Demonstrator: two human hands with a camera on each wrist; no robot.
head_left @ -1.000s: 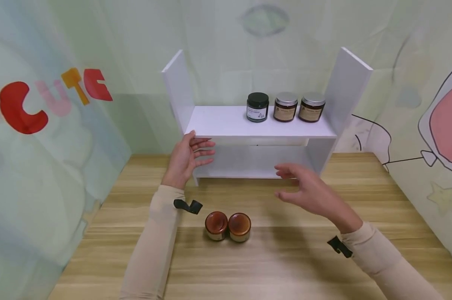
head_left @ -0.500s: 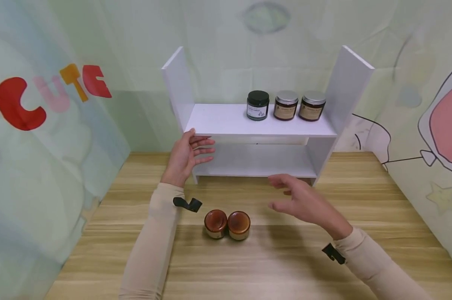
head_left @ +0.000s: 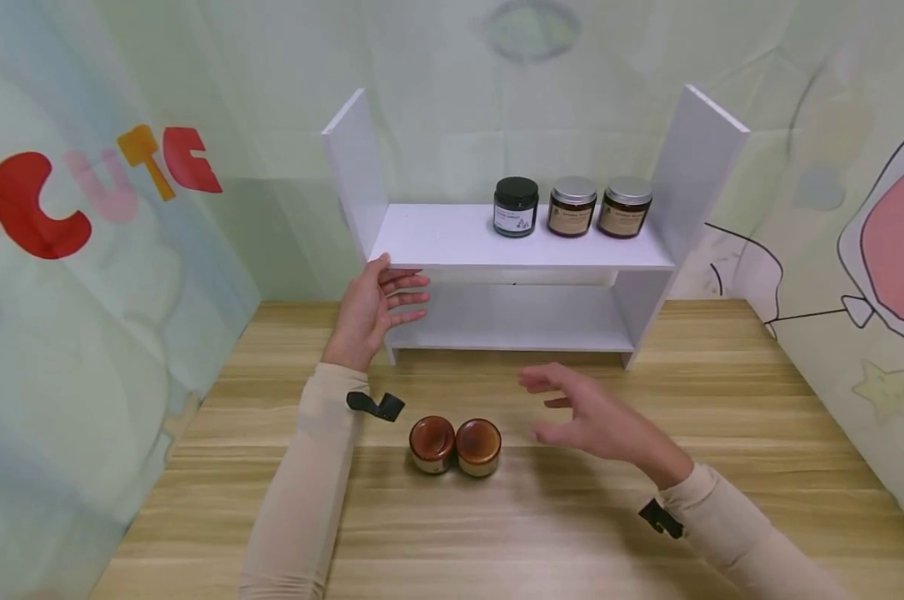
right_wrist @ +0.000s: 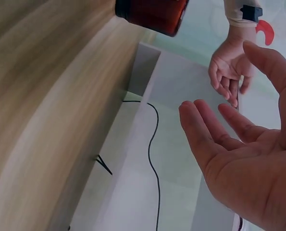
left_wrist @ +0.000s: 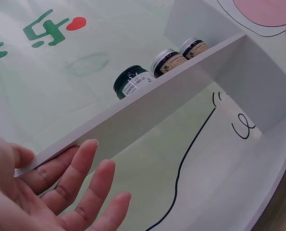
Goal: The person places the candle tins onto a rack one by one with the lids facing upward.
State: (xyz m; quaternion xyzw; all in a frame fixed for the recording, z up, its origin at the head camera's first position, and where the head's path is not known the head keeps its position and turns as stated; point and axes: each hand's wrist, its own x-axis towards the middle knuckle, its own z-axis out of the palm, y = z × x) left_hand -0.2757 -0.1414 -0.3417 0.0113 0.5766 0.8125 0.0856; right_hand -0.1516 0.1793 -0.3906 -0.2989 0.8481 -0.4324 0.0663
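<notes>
My left hand (head_left: 362,312) pinches the front edge of the white shelf (head_left: 437,237) at its left end, thumb on top and index finger beneath. Its other fingers are spread below the board, as the left wrist view shows. Two amber jars (head_left: 478,448) stand side by side on the table, their brown glass bases facing up. To their right, my right hand (head_left: 594,417) hovers with fingers and thumb apart, holding nothing. One amber jar (right_wrist: 155,14) also shows at the top of the right wrist view, apart from the fingers.
On the upper board stand a black-lidded candle jar (head_left: 515,208) and two silver-lidded brown jars (head_left: 571,208), towards the right side panel (head_left: 695,175). A lower board (head_left: 519,321) runs beneath. Printed cloth (head_left: 159,242) encloses the wooden table (head_left: 272,350).
My right hand has moved left and towards me, nearer the two amber jars. The left hand keeps its hold on the shelf edge. The view has tilted slightly.
</notes>
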